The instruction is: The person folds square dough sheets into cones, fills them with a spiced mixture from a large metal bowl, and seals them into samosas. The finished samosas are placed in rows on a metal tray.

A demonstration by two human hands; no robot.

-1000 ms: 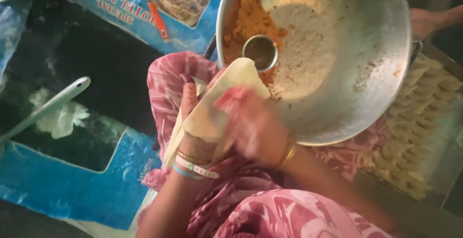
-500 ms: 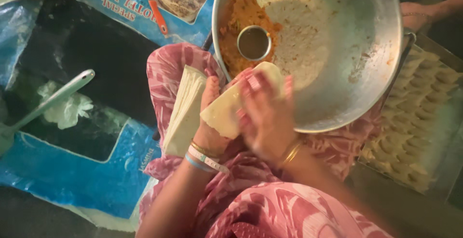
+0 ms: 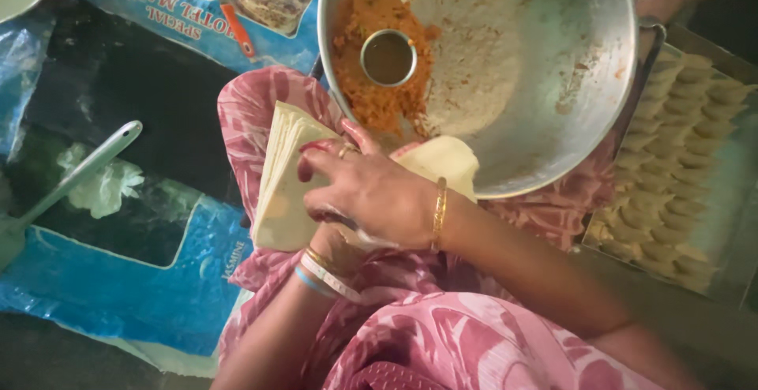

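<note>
Both hands folding a pastry sheet over the lap.

The right hand (image 3: 371, 193) lies clamped across the sheet (image 3: 442, 161), the left hand (image 3: 335, 240) gripping it from beneath, beside the stack (image 3: 280, 177) on the knee. To fold well, keep edges pressed tight, close to the filling (image 3: 379, 82) in the bowl (image 3: 553, 82).

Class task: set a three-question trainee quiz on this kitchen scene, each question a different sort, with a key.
1. True or false: the small steel cup sits inside the big bowl.
2. Which hand lies on top? A. right hand B. left hand
3. Fill in: the folded pastries fill the ___ beside the bowl.

Key: 1 true, among the orange filling. 2 A, over the pastry sheet and near the sheet stack. 3 tray.
</note>
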